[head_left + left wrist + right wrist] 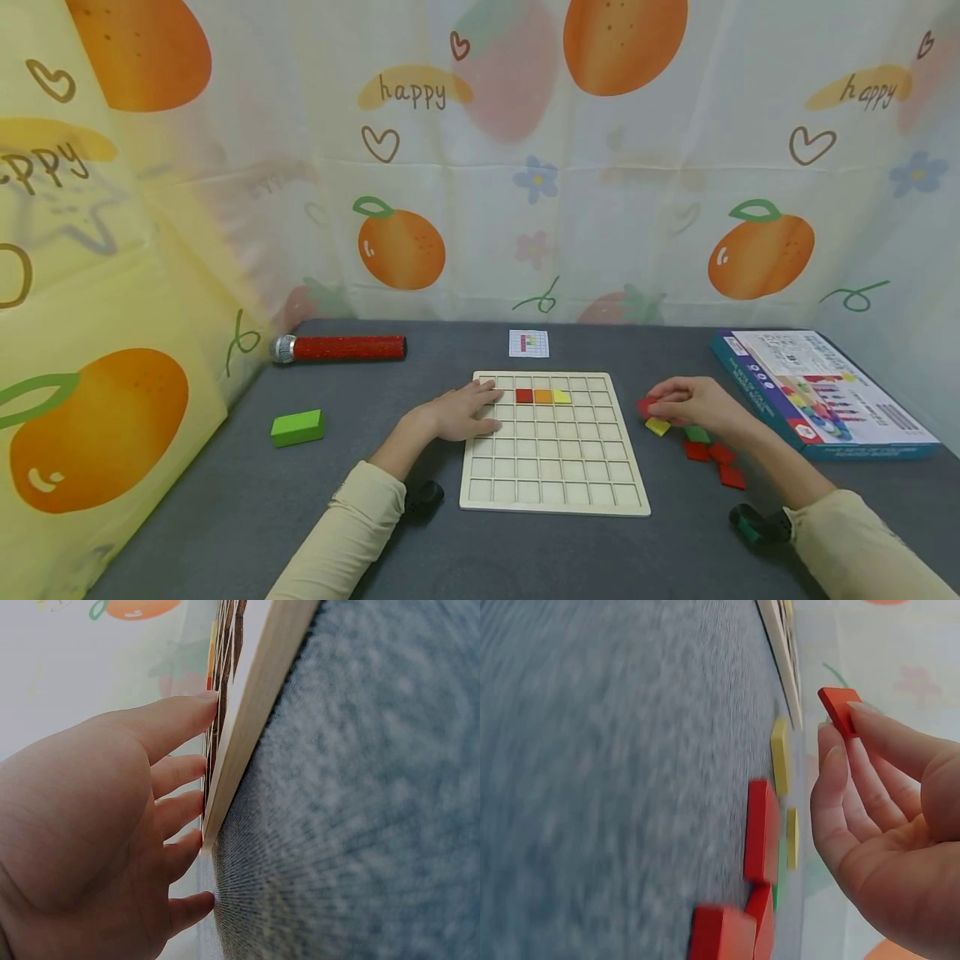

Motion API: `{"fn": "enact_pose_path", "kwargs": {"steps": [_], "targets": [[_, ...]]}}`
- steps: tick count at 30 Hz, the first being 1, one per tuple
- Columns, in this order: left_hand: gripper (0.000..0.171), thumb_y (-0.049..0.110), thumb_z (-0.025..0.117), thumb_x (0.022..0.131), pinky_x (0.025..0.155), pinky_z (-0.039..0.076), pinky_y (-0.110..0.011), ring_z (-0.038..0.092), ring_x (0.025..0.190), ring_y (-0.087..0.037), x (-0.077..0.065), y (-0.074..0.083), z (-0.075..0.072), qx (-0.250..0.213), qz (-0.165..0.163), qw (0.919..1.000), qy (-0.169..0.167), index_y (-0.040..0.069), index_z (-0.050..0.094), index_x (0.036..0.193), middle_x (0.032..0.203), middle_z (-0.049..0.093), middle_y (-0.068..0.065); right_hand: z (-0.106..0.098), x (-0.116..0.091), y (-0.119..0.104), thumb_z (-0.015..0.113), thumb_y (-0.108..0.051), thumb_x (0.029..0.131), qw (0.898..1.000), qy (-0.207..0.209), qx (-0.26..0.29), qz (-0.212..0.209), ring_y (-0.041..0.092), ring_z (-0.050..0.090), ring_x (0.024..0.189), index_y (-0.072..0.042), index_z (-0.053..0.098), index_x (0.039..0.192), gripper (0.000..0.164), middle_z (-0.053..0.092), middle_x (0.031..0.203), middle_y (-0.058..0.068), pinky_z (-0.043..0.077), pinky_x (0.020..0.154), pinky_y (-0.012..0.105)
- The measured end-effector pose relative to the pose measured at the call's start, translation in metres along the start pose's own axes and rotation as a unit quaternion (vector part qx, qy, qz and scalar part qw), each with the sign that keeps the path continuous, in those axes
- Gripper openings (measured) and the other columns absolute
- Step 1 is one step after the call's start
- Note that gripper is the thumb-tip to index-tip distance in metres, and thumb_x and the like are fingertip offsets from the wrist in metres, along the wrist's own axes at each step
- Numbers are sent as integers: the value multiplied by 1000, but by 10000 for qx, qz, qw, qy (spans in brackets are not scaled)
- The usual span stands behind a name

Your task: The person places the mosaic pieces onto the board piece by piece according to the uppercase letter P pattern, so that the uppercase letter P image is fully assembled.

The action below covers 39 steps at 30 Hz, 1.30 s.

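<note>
A pale gridded board (555, 510) lies on the dark table. In one of its upper rows sit a red tile (523, 396), an orange tile (543, 397) and a yellow tile (562, 397), side by side. My left hand (453, 412) rests on the board's left edge, fingers spread and fairly straight. To the right of the board, my right hand (693, 404) pinches a small red square tile (838, 709) between thumb and fingers, raised off the table. Below that hand lie a loose yellow tile (657, 426), a green tile (697, 434) and several red tiles (732, 477).
A flat printed box (855, 392) occupies the right side. Behind the board lies a small pattern card (528, 343). To the left are a red microphone-shaped object (348, 347) and a green block (297, 428). A fruit-printed curtain (480, 183) closes off the back.
</note>
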State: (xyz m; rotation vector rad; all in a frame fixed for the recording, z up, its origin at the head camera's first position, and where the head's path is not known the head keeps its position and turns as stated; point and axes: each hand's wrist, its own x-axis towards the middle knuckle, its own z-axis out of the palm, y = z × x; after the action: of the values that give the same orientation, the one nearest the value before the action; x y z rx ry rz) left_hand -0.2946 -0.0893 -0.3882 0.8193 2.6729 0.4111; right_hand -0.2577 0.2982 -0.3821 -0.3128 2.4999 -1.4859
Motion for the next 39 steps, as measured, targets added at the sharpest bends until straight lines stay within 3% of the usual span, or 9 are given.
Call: {"fn": "enact_pose_path", "kwargs": {"steps": [8, 17, 28, 39], "targets": [[60, 40, 51, 98, 111, 17, -51, 13, 143, -24, 1, -1, 1, 45, 4, 10000, -4, 14, 34, 149, 156, 23, -5, 15, 11, -10, 70, -23, 89, 10000, -40, 41, 47, 27, 65, 88, 7, 56, 119, 45, 68, 100, 12, 53, 78, 36], [60, 40, 51, 98, 111, 17, -51, 12, 143, -25, 1, -1, 1, 60, 33, 10000, 8, 14, 34, 149, 156, 23, -6, 34, 25, -20, 69, -18, 89, 9980, -294, 522, 209, 24, 65, 89, 9, 54, 120, 44, 66, 104, 14, 54, 78, 34], [60, 39, 51, 98, 111, 17, -51, 12, 143, -25, 1, 0, 0, 66, 17, 10000, -7, 14, 34, 149, 156, 22, -6, 55, 37, -28, 69, -12, 89, 9951, -240, 823, 487, 22, 67, 83, 9, 55, 122, 41, 65, 105, 17, 55, 73, 32], [59, 39, 51, 98, 110, 17, -52, 12, 143, -26, 0, 0, -1, 34, 75, 10000, 8, 13, 34, 149, 156, 22, -7, 68, 42, -30, 63, -8, 93, 9932, -592, 988, 189, 25, 67, 87, 12, 51, 124, 39, 66, 103, 16, 54, 77, 38]]}}
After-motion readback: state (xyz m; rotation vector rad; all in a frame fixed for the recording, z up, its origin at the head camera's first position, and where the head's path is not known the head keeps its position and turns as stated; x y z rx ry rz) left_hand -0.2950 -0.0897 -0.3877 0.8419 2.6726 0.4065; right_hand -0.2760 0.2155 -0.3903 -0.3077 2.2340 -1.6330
